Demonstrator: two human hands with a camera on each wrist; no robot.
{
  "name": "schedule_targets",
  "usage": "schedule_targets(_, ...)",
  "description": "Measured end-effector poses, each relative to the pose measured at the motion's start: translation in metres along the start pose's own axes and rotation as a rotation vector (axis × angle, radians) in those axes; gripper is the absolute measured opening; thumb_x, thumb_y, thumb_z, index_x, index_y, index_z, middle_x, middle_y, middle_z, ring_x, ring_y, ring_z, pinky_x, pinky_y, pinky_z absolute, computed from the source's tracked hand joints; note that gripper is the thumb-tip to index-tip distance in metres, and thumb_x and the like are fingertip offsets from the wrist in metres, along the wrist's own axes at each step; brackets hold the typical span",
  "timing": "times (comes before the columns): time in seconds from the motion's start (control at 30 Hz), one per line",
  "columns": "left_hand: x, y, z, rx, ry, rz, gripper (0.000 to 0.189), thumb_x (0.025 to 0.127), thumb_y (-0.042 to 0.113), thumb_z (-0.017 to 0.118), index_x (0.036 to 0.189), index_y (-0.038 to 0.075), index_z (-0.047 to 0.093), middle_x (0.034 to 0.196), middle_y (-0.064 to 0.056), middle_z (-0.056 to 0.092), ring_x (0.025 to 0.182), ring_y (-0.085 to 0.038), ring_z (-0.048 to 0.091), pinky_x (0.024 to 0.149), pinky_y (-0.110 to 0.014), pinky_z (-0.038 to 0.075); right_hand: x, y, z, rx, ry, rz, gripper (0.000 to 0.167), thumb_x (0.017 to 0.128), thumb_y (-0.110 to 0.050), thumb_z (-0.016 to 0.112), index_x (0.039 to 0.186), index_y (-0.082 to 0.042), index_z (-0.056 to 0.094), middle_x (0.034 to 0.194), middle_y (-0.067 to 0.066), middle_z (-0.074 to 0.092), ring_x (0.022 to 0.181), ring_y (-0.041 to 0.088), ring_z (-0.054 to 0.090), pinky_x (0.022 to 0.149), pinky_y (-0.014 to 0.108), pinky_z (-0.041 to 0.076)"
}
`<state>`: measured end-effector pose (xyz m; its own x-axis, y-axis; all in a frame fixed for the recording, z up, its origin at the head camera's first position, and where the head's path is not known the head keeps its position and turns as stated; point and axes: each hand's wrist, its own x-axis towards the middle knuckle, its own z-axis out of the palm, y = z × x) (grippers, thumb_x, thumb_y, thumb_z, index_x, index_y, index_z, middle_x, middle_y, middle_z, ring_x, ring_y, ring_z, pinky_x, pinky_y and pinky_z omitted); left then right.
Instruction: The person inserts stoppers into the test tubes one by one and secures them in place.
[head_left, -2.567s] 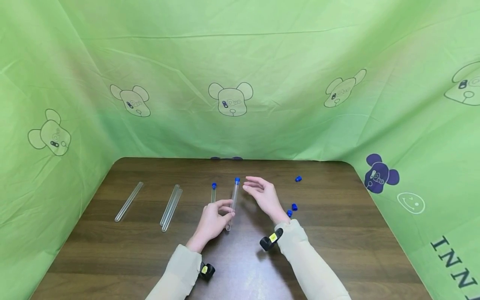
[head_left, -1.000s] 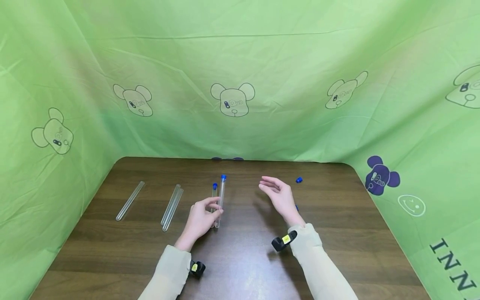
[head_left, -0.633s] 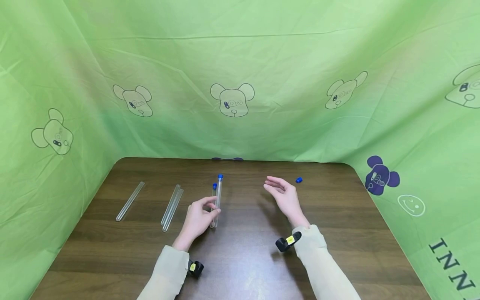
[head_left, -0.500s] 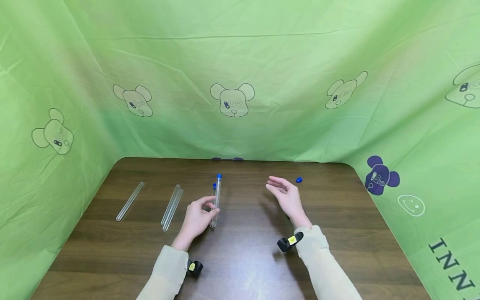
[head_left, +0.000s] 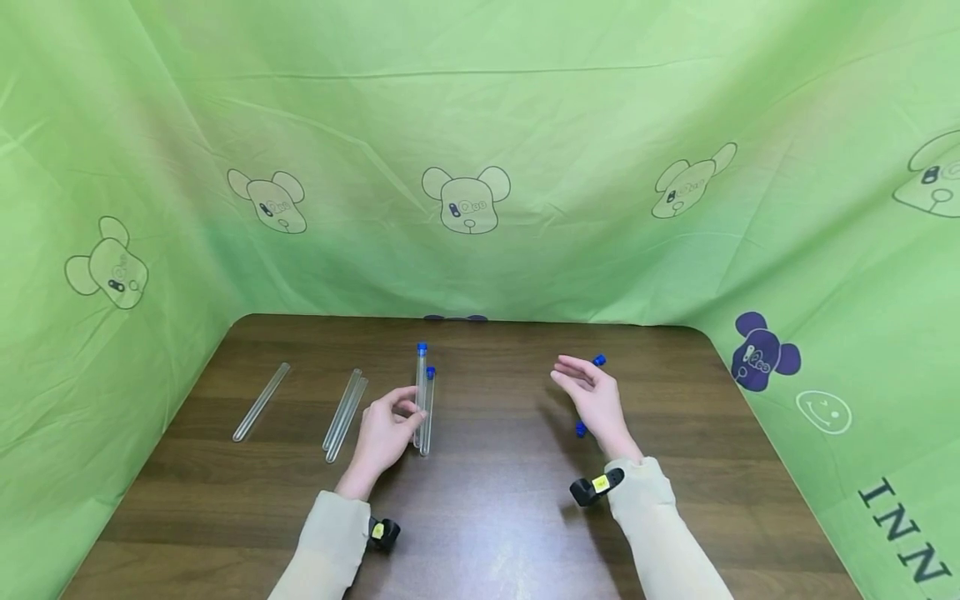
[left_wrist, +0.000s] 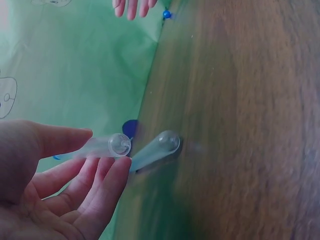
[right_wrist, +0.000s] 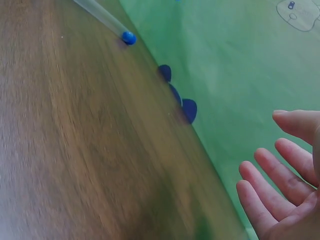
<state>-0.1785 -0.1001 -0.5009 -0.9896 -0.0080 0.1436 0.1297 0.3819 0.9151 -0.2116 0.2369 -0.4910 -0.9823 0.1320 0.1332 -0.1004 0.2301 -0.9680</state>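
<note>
My left hand (head_left: 382,433) pinches a clear test tube (head_left: 421,373) with a blue cap between thumb and fingers. In the left wrist view its rounded end (left_wrist: 120,144) faces the camera, seemingly raised off the tabletop. Just right of it, a second blue-capped tube (head_left: 428,417) lies on the table. Relaxed and holding nothing, my right hand (head_left: 597,404) hovers over the table's right side, its fingers (right_wrist: 280,180) spread a little. Near it lie two loose blue caps, one cap (head_left: 599,360) behind the fingers and another cap (head_left: 581,429) partly hidden by the hand.
Two uncapped test tubes (head_left: 345,415) lie side by side left of my left hand. A single uncapped tube (head_left: 260,402) lies farther left. Green cloth (head_left: 465,275) surrounds the brown wooden table (head_left: 480,517) at the back and sides.
My left hand has carried the capped tube leftward, past the lying capped tube to its left side. My right hand has moved right, away from the tubes and toward the loose caps.
</note>
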Motion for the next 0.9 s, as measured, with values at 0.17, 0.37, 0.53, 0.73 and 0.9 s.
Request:
schedule_targets(0.17, 0.001, -0.001, -0.005, 0.045, 0.012, -0.006, 0.043, 0.085, 0.003, 0.078, 0.127, 0.001, 0.068, 0.085, -0.002, 0.071, 0.063, -0.015, 0.068, 0.055, -0.028, 0.052, -0.002, 0.002, -0.007, -0.007, 0.015, 0.001, 0.044, 0.095, -0.017, 0.076, 0.131, 0.005, 0.063, 0.124, 0.022, 0.067, 0.1, 0.002, 0.066, 0.089, 0.017, 0.049)
schedule_targets(0.37, 0.001, -0.002, -0.009, 0.071, 0.004, -0.028, 0.044, 0.086, 0.004, 0.078, 0.128, 0.002, 0.067, 0.086, -0.002, 0.071, 0.065, -0.015, 0.069, 0.058, -0.03, 0.053, -0.004, 0.005, -0.015, -0.025, 0.032, 0.009, 0.043, 0.096, -0.016, 0.074, 0.132, 0.005, 0.062, 0.125, 0.023, 0.067, 0.1, 0.0, 0.066, 0.089, 0.015, 0.047)
schedule_targets(0.53, 0.001, -0.004, -0.012, 0.083, 0.004, -0.025, 0.042, 0.085, 0.003, 0.077, 0.127, 0.001, 0.068, 0.086, -0.003, 0.071, 0.066, -0.016, 0.069, 0.057, -0.03, 0.053, -0.006, 0.008, -0.02, -0.009, 0.043, -0.005, 0.043, 0.096, -0.013, 0.073, 0.132, 0.008, 0.061, 0.125, 0.027, 0.065, 0.099, -0.001, 0.066, 0.09, 0.015, 0.047)
schedule_targets(0.73, 0.004, -0.01, -0.016, 0.11, -0.003, -0.043, 0.043, 0.085, 0.001, 0.077, 0.127, 0.001, 0.068, 0.085, -0.004, 0.071, 0.065, -0.015, 0.068, 0.057, -0.029, 0.052, -0.008, 0.016, -0.03, -0.056, 0.062, -0.018, 0.044, 0.095, -0.014, 0.075, 0.131, 0.008, 0.062, 0.124, 0.024, 0.067, 0.097, -0.004, 0.065, 0.088, 0.013, 0.047)
schedule_targets(0.9, 0.004, -0.012, -0.019, 0.131, -0.019, -0.055, 0.043, 0.085, 0.001, 0.077, 0.127, 0.0, 0.067, 0.086, -0.005, 0.072, 0.064, -0.014, 0.067, 0.059, -0.03, 0.053, -0.012, 0.02, -0.038, -0.078, 0.071, -0.031, 0.043, 0.095, -0.016, 0.075, 0.13, 0.007, 0.063, 0.123, 0.024, 0.067, 0.098, -0.004, 0.065, 0.087, 0.012, 0.046)
